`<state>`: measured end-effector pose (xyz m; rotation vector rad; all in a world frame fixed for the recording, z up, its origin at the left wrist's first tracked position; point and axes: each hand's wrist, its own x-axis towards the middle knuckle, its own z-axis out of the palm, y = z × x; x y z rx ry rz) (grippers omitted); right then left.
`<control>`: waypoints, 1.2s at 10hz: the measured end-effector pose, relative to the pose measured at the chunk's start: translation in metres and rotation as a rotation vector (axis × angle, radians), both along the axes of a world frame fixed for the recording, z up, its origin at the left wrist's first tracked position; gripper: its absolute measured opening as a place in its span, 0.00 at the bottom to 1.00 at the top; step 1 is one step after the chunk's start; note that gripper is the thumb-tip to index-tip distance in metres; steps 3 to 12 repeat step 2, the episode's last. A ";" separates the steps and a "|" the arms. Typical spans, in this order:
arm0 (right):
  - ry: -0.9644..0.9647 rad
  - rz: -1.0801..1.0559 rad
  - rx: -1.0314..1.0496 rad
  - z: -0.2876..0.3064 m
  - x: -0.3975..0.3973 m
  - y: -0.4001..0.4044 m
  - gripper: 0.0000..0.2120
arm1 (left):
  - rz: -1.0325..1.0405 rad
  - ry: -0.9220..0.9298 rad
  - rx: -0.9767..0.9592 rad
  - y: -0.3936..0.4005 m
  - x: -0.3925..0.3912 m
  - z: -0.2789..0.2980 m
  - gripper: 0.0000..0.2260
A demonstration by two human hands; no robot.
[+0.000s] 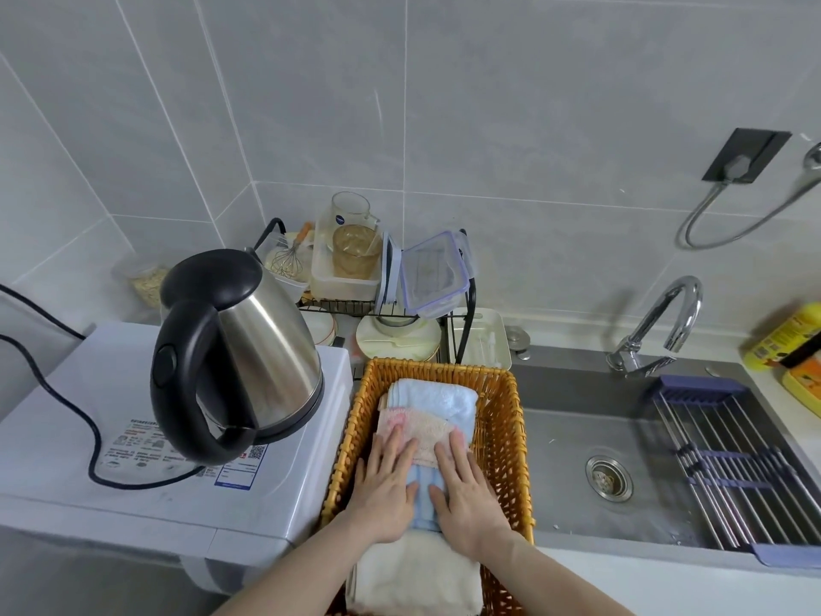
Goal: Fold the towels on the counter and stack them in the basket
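An orange wicker basket (504,420) stands between a white appliance and the sink. Inside it lie folded towels: a light blue towel (437,400) at the back, a small pink and peach towel (420,431) on top of it, and a cream towel (417,571) at the near end. My left hand (386,491) and my right hand (466,495) lie flat, palms down, side by side on the blue and pink towels. Their fingers are spread and grip nothing.
A steel kettle (249,344) with a black cord sits on the white appliance (111,437) to the left. Behind the basket is a dish rack (377,277) with containers and plates. To the right are the sink (608,460), tap (666,322), a roll-up drying rack (728,460) and yellow bottles (786,340).
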<state>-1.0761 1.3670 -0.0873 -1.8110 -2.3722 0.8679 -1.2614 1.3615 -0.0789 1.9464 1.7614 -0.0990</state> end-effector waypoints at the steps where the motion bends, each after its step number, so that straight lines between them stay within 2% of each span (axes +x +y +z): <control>1: 0.057 0.001 0.054 0.018 -0.003 -0.002 0.33 | 0.019 -0.032 0.017 -0.002 0.005 0.019 0.31; 2: 0.267 -0.064 0.184 0.043 0.005 -0.020 0.32 | 0.065 -0.104 0.072 -0.020 0.005 0.048 0.30; 12: 0.267 -0.064 0.184 0.043 0.005 -0.020 0.32 | 0.065 -0.104 0.072 -0.020 0.005 0.048 0.30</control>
